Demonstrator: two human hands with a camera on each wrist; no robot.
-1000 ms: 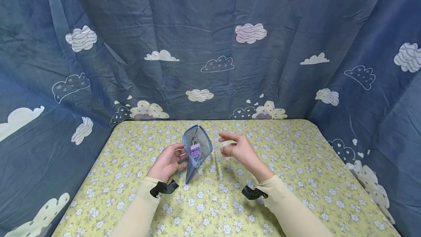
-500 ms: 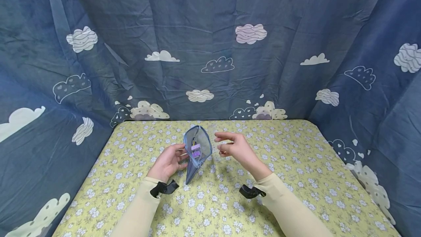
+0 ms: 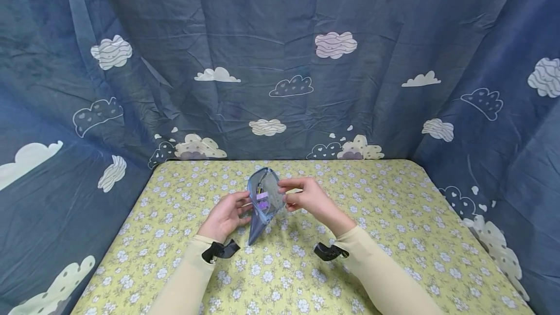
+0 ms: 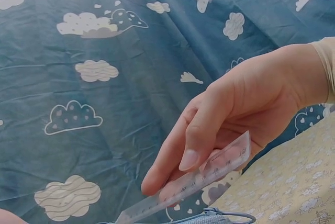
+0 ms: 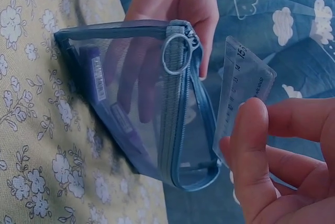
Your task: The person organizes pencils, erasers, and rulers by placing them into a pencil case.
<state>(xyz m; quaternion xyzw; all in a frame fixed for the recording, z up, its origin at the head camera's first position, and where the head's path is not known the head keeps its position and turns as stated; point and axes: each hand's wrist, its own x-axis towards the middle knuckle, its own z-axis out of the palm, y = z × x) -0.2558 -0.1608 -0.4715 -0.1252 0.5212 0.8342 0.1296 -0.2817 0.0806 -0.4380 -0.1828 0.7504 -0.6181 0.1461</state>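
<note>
My left hand [image 3: 223,218] holds a blue see-through mesh zip pouch [image 3: 256,230] from its left side, thumb near the rim and the fingers behind the mesh. The pouch stands tilted with its mouth unzipped. Inside lie small purple-and-white blocks [image 5: 94,75] and a slim black-and-yellow item [image 3: 260,189]. My right hand [image 3: 308,201] pinches a clear plastic ruler [image 5: 235,77] between thumb and fingers. In the left wrist view the ruler slants down, its lower end right at the pouch's zipped edge. The ruler's see-through body hardly shows in the head view.
A yellow flowered cloth [image 3: 280,281] covers the table. A round zipper pull [image 5: 177,54] hangs at one end of the pouch's mouth. Dark blue curtains [image 3: 262,106] with cloud prints stand behind and at both sides of the table.
My right hand has moved left with the ruler, up to the pouch's right rim. The left hand stays nearly in place, and the pouch has turned slightly.
</note>
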